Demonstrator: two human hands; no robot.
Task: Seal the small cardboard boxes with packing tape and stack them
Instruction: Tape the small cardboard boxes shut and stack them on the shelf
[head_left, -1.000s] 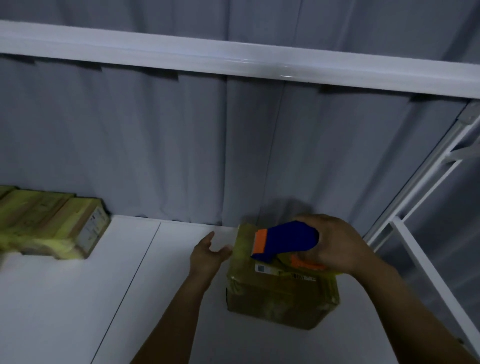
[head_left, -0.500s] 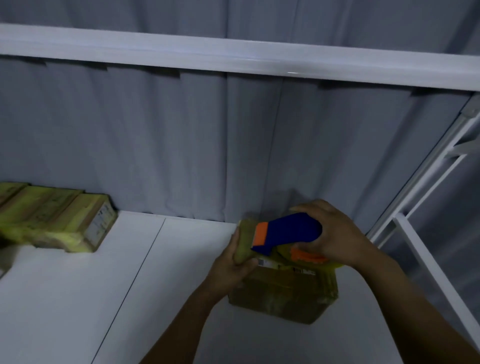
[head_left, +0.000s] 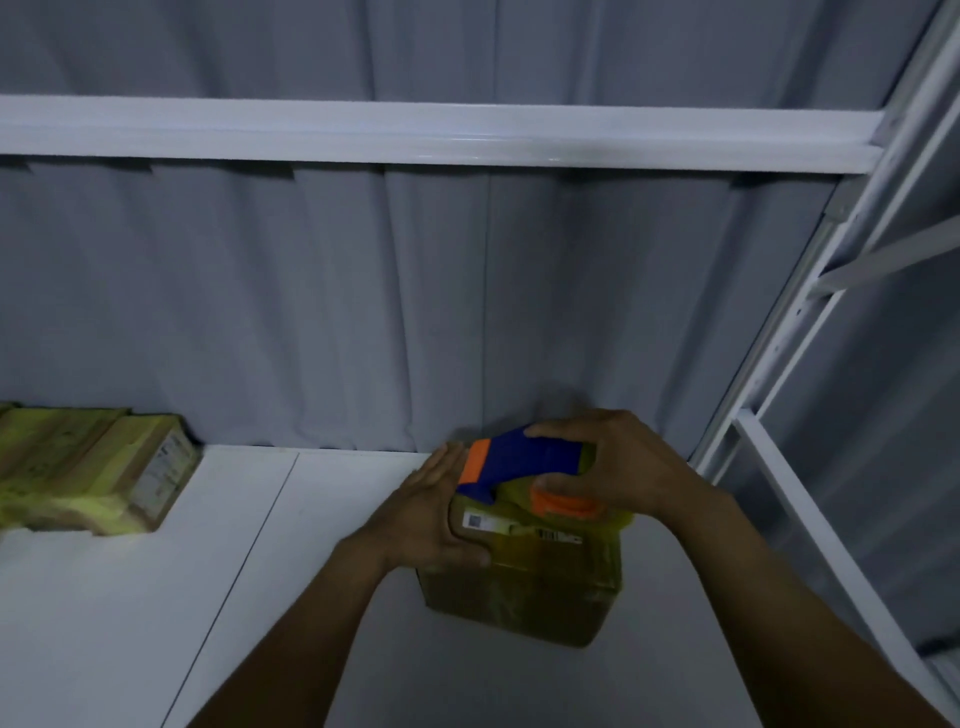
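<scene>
A small cardboard box (head_left: 524, 587), wrapped in yellowish tape and bearing a white label, stands on the white table (head_left: 156, 597) near the grey curtain. My right hand (head_left: 618, 467) grips a blue and orange tape dispenser (head_left: 519, 462) that rests on the box's top. My left hand (head_left: 431, 514) clasps the box's left upper edge, thumb on the front face, fingers along the side.
A row of taped cardboard boxes (head_left: 88, 473) lies at the far left of the table by the curtain. A white shelf beam (head_left: 415, 135) runs overhead. A white metal rack frame (head_left: 779, 457) stands close on the right.
My left hand went from open beside the box to clasping its left edge. The dispenser stays on the box's top in my right hand. The camera has tilted upward.
</scene>
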